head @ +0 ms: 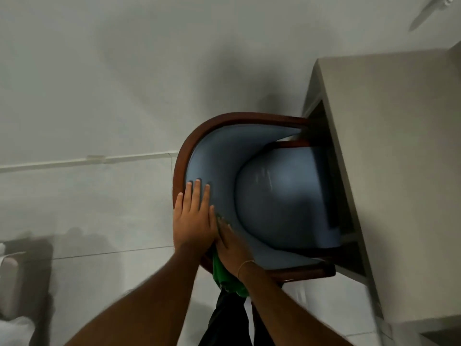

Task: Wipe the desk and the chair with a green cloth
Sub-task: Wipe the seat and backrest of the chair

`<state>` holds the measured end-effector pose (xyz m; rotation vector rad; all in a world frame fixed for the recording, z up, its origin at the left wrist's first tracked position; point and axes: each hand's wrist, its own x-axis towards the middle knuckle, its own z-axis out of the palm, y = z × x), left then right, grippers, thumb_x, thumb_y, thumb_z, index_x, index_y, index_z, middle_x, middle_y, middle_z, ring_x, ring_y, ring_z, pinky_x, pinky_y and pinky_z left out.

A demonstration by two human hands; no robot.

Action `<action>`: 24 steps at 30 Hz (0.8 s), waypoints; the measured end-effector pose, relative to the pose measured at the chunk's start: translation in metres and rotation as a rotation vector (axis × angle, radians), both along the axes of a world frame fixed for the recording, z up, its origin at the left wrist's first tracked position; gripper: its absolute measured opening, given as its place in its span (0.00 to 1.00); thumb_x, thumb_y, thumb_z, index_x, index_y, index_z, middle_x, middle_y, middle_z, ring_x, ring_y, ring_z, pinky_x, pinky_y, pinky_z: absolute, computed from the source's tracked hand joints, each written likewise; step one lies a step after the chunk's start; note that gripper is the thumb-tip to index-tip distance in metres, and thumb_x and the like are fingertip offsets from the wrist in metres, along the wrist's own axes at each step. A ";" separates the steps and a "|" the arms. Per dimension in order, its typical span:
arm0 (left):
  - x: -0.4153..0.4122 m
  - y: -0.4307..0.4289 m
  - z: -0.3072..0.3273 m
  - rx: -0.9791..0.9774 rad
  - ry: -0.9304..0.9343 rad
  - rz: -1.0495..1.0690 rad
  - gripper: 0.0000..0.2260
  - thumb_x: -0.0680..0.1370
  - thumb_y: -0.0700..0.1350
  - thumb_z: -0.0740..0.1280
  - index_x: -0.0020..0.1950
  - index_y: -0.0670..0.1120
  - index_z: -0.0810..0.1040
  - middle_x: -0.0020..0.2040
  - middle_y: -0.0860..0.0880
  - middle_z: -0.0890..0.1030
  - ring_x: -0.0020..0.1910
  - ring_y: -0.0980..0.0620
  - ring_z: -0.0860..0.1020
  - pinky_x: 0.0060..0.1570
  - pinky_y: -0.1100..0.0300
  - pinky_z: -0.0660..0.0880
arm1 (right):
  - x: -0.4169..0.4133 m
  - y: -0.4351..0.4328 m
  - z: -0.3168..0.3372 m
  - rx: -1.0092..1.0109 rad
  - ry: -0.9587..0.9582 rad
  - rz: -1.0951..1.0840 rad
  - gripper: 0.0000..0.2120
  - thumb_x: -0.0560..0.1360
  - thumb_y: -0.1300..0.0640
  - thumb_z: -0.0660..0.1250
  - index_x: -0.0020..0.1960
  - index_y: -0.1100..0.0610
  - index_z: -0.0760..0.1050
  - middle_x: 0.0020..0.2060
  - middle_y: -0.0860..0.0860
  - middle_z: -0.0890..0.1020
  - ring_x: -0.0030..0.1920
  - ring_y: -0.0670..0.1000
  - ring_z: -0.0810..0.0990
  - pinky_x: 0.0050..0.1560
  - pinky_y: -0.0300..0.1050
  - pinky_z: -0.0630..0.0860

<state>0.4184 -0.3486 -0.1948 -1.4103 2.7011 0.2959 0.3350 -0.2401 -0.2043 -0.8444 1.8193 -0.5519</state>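
Pale tiled floor (87, 211) fills most of the view, grey-white, with a light strip (94, 159) running across it at left. Dim, blurred shapes sit at the far lower left; you cannot tell what they are.

Your left forearm comes up from the bottom edge. Your left hand (193, 216) lies flat on the curved back of the chair (282, 198), palm down, fingers straight and slightly spread, fingertips (197, 183) resting on the blue upholstery just inside the dark wooden rim. It grips nothing.

Just beside it, touching along the thumb side, your right hand (230, 248) presses down on the green cloth (225, 278). Fingers are laid flat and close together over the cloth, pushing it against the inner blue padding near the lower part of the backrest. Most of the cloth hangs out below the wrist, bunched, over the chair's wooden edge. A thin band circles that wrist.

Dark trousers (224, 320) show between your forearms at the bottom.

The chair's blue seat is rounded, and its front end is pushed in under the tabletop (399, 158). The tabletop is beige and bare, running diagonally down the right side of the view. The frame is motion-blurred toward the right edge.
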 end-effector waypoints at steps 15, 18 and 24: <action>0.003 0.003 -0.007 -0.054 0.108 0.058 0.29 0.85 0.52 0.51 0.87 0.48 0.56 0.88 0.47 0.57 0.88 0.48 0.50 0.87 0.45 0.48 | 0.001 -0.051 -0.065 0.280 0.080 -0.116 0.27 0.88 0.50 0.45 0.86 0.53 0.50 0.85 0.52 0.56 0.84 0.55 0.56 0.84 0.55 0.55; -0.002 0.005 -0.005 -0.058 0.126 0.075 0.28 0.86 0.52 0.50 0.87 0.47 0.58 0.88 0.47 0.57 0.88 0.48 0.52 0.86 0.45 0.50 | -0.006 -0.105 -0.075 0.137 0.051 -0.254 0.26 0.88 0.61 0.45 0.85 0.61 0.43 0.86 0.58 0.46 0.86 0.57 0.46 0.86 0.53 0.44; 0.000 0.004 -0.005 -0.091 0.154 0.063 0.29 0.85 0.48 0.53 0.87 0.45 0.58 0.88 0.46 0.57 0.88 0.47 0.53 0.86 0.44 0.52 | -0.086 -0.237 -0.049 -0.101 -0.255 -0.938 0.32 0.88 0.46 0.49 0.86 0.57 0.41 0.86 0.55 0.44 0.86 0.57 0.46 0.85 0.54 0.43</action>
